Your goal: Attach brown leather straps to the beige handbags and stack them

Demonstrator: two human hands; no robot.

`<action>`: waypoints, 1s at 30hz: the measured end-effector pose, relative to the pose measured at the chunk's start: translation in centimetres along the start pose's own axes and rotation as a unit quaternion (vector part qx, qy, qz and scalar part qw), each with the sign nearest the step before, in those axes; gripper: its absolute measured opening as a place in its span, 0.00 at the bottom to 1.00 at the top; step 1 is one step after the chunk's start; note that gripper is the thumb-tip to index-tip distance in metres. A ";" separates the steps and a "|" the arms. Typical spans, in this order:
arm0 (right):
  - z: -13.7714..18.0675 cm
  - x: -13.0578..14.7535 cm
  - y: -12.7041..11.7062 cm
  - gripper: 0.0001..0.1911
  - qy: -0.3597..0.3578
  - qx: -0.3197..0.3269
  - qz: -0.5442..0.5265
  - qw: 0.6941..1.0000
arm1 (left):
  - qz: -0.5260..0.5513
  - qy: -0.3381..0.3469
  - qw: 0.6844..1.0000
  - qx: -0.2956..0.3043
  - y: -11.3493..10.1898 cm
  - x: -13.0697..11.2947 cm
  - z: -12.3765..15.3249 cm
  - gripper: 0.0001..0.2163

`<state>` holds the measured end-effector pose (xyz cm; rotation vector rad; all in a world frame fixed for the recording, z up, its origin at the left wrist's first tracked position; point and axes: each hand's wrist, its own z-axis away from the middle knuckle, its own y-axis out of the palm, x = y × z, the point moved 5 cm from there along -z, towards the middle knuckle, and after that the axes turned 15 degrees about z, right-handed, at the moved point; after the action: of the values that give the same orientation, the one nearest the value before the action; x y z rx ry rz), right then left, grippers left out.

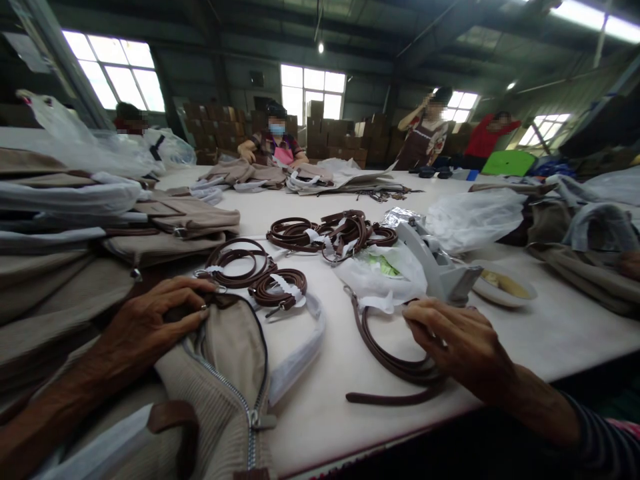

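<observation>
My left hand (150, 323) rests with curled fingers on the top edge of a beige fabric bag (225, 393) whose zipper lies open at the near table edge. My right hand (457, 340) is closed in a pinch on a loose brown leather strap (385, 360) that loops across the white table (550, 333). Just beyond the bag lie coiled brown straps (265, 280) with white paper tags.
A stack of beige bags (75, 253) fills the left side. More coiled straps (330, 233), a plastic bag (385, 273), a grey tape dispenser (440, 267) and a small dish (505, 287) sit mid-table. Several other people work at the far end.
</observation>
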<state>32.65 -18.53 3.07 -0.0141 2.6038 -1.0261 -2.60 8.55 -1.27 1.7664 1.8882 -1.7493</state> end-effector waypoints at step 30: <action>-2.9 -6.7 7.2 0.19 0.297 0.365 -0.202 0.859 | 0.024 -0.017 1.000 0.007 0.1 -0.5 -0.1 0.13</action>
<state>38.90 -10.36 2.36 -0.0711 2.5452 -2.4547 -2.30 8.29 -0.93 1.7597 1.8087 -1.7695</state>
